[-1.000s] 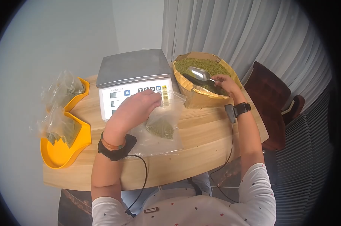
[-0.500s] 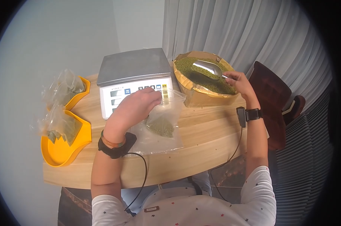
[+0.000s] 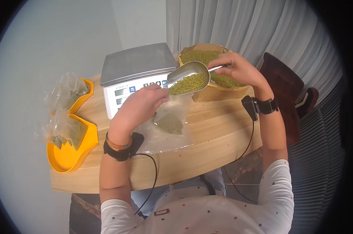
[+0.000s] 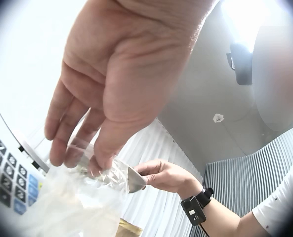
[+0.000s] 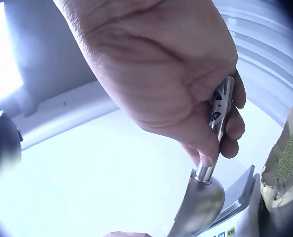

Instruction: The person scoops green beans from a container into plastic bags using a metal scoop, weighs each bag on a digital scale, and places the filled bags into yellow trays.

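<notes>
Head view: one scoop [image 3: 189, 71], one scale [image 3: 137, 64], two yellow trays [image 3: 62, 158].

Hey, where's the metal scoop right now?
In the head view, the scoop is in the right hand, above the plastic bag, its front end beside the left hand.

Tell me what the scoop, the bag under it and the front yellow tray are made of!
Scoop: shiny metal, maybe steel; it gleams silvery grey.
Bag: thin, clear, glossy plastic; it wrinkles, and green grains show through.
Tray: probably hard, smooth plastic, going by its even yellow colour and rounded edges, but painted metal could look similar.
</notes>
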Demonstrator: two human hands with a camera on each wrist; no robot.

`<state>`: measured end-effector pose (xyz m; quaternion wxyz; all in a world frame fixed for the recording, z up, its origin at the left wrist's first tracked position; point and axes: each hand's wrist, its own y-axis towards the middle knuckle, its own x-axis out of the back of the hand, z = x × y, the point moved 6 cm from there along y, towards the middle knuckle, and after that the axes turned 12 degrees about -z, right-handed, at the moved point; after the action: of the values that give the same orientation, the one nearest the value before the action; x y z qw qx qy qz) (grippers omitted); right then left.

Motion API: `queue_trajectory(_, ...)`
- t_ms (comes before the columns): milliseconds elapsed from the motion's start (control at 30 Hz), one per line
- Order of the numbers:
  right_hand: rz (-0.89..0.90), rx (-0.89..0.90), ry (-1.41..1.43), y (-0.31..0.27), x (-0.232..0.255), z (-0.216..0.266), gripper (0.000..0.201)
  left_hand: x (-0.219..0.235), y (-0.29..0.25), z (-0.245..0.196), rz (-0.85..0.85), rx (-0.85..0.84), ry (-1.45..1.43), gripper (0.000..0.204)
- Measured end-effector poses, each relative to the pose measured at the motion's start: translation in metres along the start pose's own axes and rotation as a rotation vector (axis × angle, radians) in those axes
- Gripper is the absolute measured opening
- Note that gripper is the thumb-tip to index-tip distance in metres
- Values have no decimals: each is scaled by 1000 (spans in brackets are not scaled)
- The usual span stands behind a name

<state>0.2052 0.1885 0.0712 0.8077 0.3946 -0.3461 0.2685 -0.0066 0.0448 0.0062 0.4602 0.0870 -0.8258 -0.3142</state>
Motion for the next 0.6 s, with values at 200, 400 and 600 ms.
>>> queue_trajectory(200, -107, 381, -367, -5, -12, 65, 23, 1, 1, -2, 6, -20, 2, 11)
queue_trajectory(400, -225, 262, -330, -14, 16, 54, 21, -1, 3, 0, 34, -11, 36, 12)
queue_trajectory(600, -473, 113, -541, -33, 55, -15, 26, 6, 12, -12, -104, 17, -19, 8)
